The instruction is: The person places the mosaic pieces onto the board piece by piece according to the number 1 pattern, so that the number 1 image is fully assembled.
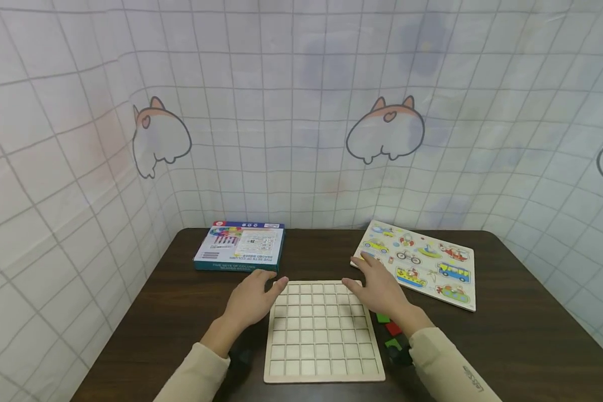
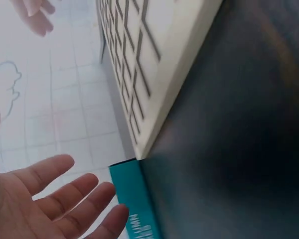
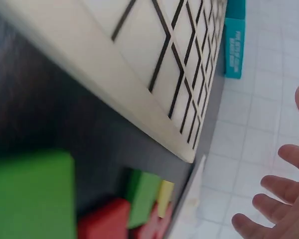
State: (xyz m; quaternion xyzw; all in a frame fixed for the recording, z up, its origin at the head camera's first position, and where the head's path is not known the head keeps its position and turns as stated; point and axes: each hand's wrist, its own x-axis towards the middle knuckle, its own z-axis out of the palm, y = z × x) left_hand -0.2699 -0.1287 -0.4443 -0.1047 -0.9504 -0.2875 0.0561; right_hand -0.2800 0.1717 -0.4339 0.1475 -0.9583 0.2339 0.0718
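Observation:
A pale wooden board [image 1: 307, 338] with a grid of square compartments lies flat at the middle of the table. My left hand [image 1: 251, 297] hovers by its far left corner, fingers spread and holding nothing; the left wrist view shows that palm [image 2: 45, 209] apart from the board. Over the far right corner is my right hand [image 1: 380, 286], also spread and holding nothing. Small blocks lie along the board's right side, partly hidden under the right forearm: green [image 1: 383, 318] and red [image 1: 394, 328] ones, plus a yellow block [image 3: 164, 196] in the right wrist view.
Behind the left hand lies a boxed set [image 1: 241, 245] with a teal side. A picture puzzle board [image 1: 427, 262] with vehicles lies at an angle at the back right, beyond the right hand. A white checked curtain [image 1: 301, 111] hangs behind the dark table [image 1: 522, 346].

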